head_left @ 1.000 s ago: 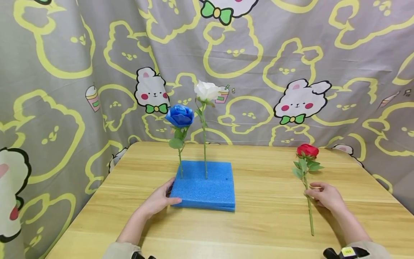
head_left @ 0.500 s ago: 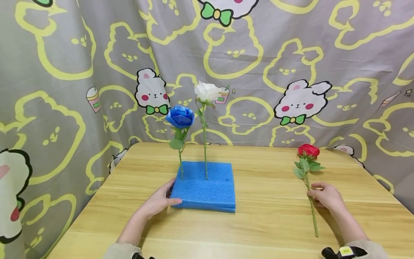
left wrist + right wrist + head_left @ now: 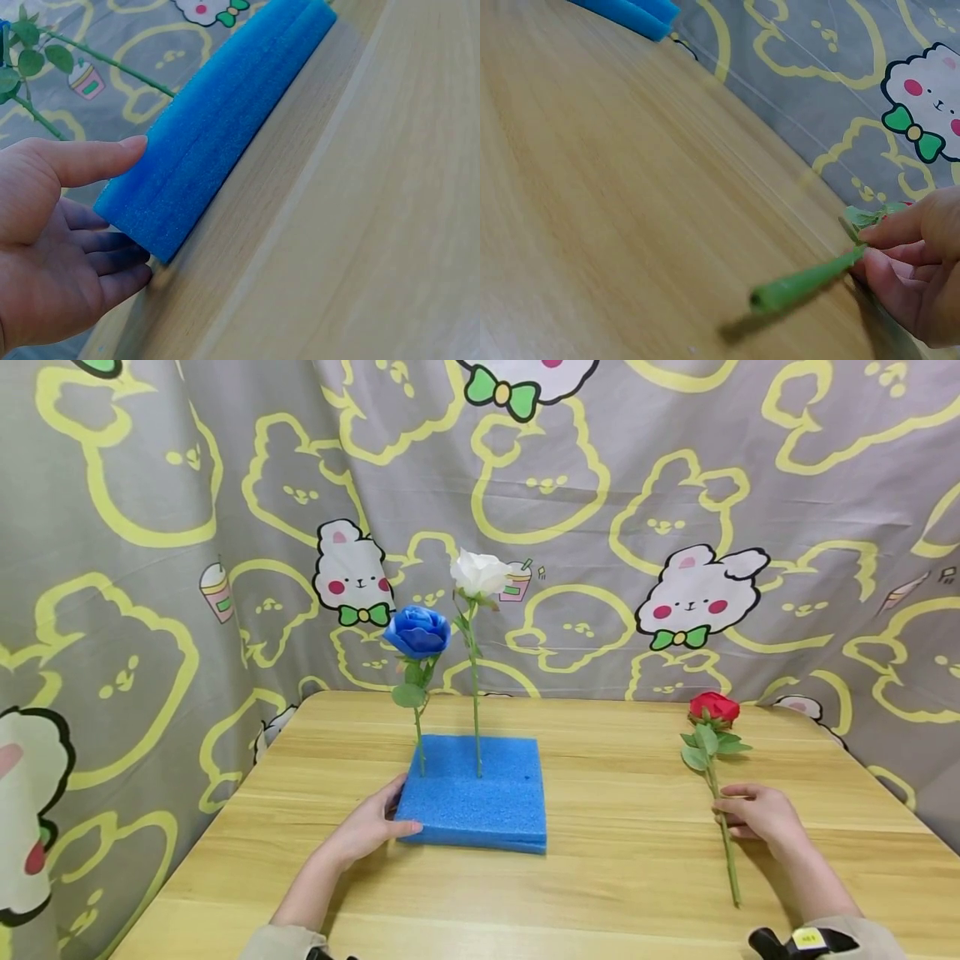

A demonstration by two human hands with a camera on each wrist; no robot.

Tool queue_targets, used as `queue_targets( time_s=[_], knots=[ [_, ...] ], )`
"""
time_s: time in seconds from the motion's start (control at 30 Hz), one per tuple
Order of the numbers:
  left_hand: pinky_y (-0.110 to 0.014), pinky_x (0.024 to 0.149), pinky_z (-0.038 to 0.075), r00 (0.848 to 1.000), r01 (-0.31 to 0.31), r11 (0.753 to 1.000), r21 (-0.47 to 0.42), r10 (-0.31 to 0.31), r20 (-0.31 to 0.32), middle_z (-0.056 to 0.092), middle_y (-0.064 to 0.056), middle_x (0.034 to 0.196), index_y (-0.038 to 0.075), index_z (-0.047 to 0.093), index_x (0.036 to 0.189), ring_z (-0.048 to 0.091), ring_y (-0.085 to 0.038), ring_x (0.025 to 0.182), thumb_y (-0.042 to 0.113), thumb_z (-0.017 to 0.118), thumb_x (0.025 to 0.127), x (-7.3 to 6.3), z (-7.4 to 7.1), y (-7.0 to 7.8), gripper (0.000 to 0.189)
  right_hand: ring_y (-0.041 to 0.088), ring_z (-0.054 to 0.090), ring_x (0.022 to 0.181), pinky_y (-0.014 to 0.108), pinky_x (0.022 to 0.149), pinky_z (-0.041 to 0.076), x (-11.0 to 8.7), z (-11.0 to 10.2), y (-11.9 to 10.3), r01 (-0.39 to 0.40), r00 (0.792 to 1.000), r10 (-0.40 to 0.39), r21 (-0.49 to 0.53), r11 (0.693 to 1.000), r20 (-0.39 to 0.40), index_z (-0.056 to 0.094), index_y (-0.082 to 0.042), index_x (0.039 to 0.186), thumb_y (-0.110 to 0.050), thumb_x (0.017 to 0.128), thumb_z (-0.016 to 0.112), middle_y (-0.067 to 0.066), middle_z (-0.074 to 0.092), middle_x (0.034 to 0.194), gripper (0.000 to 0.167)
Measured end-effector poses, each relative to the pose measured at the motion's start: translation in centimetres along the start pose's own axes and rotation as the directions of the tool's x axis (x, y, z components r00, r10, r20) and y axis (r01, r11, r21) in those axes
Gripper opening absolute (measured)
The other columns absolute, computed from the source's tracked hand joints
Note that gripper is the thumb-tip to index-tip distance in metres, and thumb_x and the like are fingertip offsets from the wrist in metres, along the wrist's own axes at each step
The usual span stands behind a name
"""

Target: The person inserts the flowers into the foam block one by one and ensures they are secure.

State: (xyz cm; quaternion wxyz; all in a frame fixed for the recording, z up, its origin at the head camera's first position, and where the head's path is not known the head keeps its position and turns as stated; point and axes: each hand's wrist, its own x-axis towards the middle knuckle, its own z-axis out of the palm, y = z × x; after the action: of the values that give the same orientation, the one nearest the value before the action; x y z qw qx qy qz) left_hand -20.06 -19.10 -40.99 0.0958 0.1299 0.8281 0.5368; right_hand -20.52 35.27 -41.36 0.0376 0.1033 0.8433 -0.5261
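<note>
My left hand (image 3: 367, 827) holds the front left corner of a blue foam block (image 3: 472, 806), thumb on the front and fingers along the left side. In the left wrist view the thumb (image 3: 112, 159) lies against the foam's edge. A blue rose (image 3: 417, 631) and a taller white rose (image 3: 480, 574) stand upright with their stems in the foam. At the right, my right hand (image 3: 761, 814) pinches the stem of a red rose (image 3: 715, 708) between thumb and fingers. In the right wrist view the cut end of its green stem (image 3: 806, 285) points towards the camera, close over the table.
The wooden table (image 3: 615, 877) extends between the foam and the red rose. Behind it hangs a grey curtain (image 3: 570, 635) with yellow outlines and white cartoon animals. A small dark hole (image 3: 527, 777) shows near the foam's right edge.
The lower end of the red rose's stem has swung slightly to the right, and the right hand's fingers have shifted a little on it. The left hand and the foam stay in place.
</note>
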Motion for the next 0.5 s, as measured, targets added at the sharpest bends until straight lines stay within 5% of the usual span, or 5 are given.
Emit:
queue_targets(
  time_s=[0.33, 0.5],
  knots=[
    [-0.051, 0.108, 0.019, 1.0, 0.001, 1.0, -0.012, -0.001, 0.0, 0.017, -0.026, 0.149, -0.008, 0.016, 0.144, 0.018, -0.04, 0.135, 0.018, 0.071, 0.082, -0.04, -0.03, 0.02, 0.088, 0.008, 0.064, 0.075, 0.025, 0.067, 0.054, 0.31, 0.17, 0.43, 0.005, 0.986, -0.05, 0.27, 0.963, 0.16, 0.037, 0.025, 0.122, 0.002, 0.087, 0.059, 0.001, 0.066, 0.084, 0.047],
    [-0.051, 0.108, 0.019, 1.0, 0.004, 1.0, -0.017, -0.004, -0.001, 0.018, -0.026, 0.149, -0.008, 0.016, 0.144, 0.019, -0.039, 0.135, 0.018, 0.071, 0.081, -0.01, 0.01, 0.12, 0.088, 0.01, 0.065, 0.075, 0.023, 0.067, 0.053, 0.38, 0.44, 0.39, -0.014, 0.976, -0.075, 0.407, 0.913, 0.203, 0.058, 0.008, 0.109, 0.003, 0.088, 0.057, 0.003, 0.066, 0.084, 0.022]
  ],
)
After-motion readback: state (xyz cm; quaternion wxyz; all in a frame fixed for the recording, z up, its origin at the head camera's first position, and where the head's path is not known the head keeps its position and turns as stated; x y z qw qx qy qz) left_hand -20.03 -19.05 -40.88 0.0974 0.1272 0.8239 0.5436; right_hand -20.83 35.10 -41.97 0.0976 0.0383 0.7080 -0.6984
